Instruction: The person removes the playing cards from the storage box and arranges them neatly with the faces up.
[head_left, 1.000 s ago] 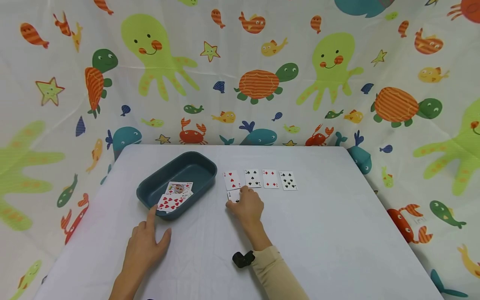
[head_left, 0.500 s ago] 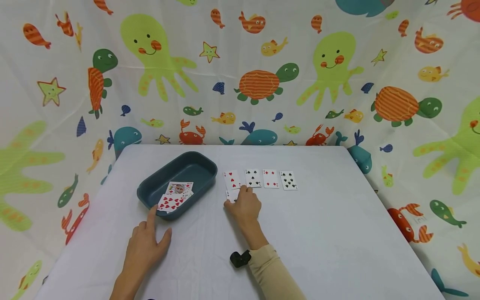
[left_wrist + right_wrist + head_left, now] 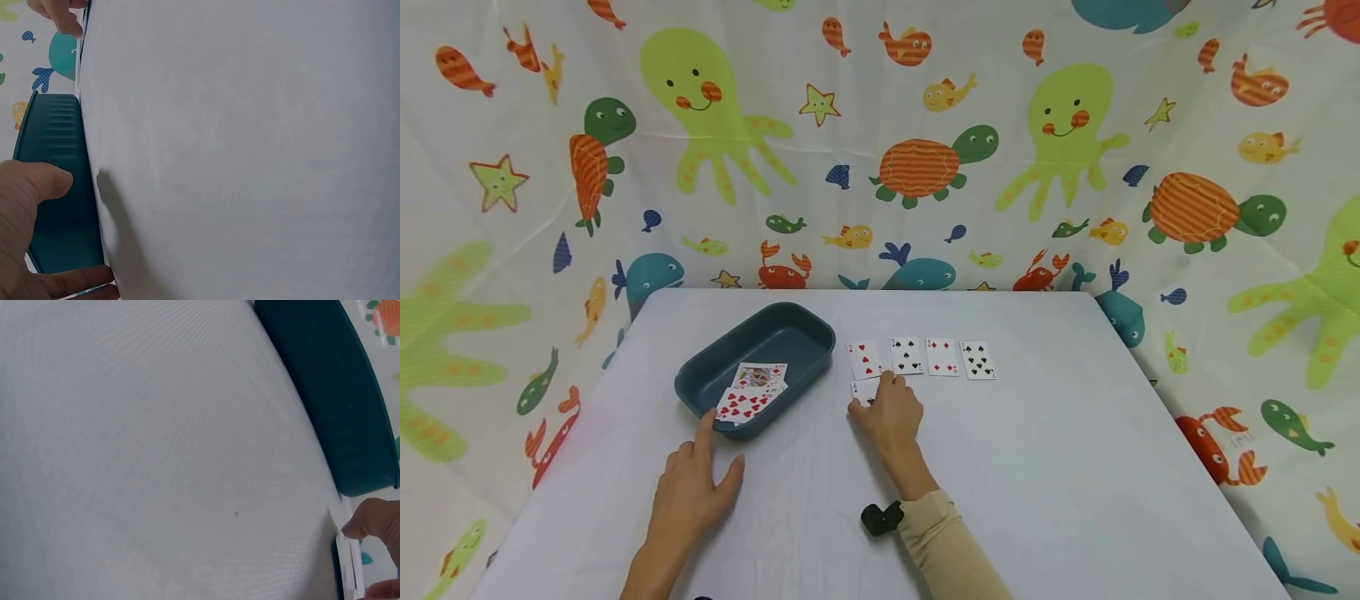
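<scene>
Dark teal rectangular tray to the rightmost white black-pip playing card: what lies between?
Head view, left to right: a white red-heart card, a white black-pip card and a white red-diamond card, lying flat side by side.

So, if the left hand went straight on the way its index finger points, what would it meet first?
Likely the near rim of the dark teal, rectangular, plastic-looking tray. The left hand has its index fingertip right at that rim; whether they touch is hard to tell.

Playing cards (image 3: 942,357) carry heart, diamond and spade pips, numerals unclear
</scene>
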The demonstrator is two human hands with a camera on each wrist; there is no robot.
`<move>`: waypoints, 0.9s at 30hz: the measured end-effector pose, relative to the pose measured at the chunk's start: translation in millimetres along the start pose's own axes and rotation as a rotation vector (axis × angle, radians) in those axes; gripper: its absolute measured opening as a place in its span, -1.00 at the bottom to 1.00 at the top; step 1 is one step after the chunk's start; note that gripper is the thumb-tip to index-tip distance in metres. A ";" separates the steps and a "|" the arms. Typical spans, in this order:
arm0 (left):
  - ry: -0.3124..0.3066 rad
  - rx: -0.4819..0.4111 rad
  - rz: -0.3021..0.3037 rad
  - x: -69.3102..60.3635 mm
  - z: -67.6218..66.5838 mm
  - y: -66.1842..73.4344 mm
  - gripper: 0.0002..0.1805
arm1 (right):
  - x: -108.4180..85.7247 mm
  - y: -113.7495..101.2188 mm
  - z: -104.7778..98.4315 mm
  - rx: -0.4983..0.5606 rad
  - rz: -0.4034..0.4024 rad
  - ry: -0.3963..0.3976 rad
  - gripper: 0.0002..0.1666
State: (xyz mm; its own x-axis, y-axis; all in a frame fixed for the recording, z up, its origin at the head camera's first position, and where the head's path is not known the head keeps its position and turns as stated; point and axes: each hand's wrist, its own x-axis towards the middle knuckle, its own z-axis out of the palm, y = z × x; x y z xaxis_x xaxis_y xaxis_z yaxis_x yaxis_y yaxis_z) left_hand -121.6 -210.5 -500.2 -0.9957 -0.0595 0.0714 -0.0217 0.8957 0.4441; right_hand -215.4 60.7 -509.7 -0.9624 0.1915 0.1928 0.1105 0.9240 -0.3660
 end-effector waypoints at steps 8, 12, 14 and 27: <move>-0.007 -0.003 -0.010 0.8 0.5 -0.2 -0.06 | -2.3 0.4 -3.6 0.014 -0.006 0.005 -0.33; 0.019 -0.001 0.000 1.0 2.4 -1.0 -0.07 | -3.0 -0.8 -7.4 0.078 -0.029 0.059 -0.36; 0.037 0.001 0.008 0.8 2.9 -1.2 -0.07 | -3.3 -3.1 -10.7 0.142 -0.048 0.091 -0.38; 0.000 -0.001 0.002 1.3 2.0 -2.0 -0.06 | -0.4 -32.1 -33.4 0.639 -0.077 0.001 -0.45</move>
State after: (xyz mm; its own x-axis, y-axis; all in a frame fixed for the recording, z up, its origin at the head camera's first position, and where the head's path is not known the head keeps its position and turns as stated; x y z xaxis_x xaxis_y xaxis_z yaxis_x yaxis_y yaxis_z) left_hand -123.0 -211.5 -502.7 -0.9957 -0.0581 0.0721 -0.0200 0.8953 0.4450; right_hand -210.3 42.0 -467.6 -0.9613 0.1333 0.2412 -0.1290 0.5557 -0.8213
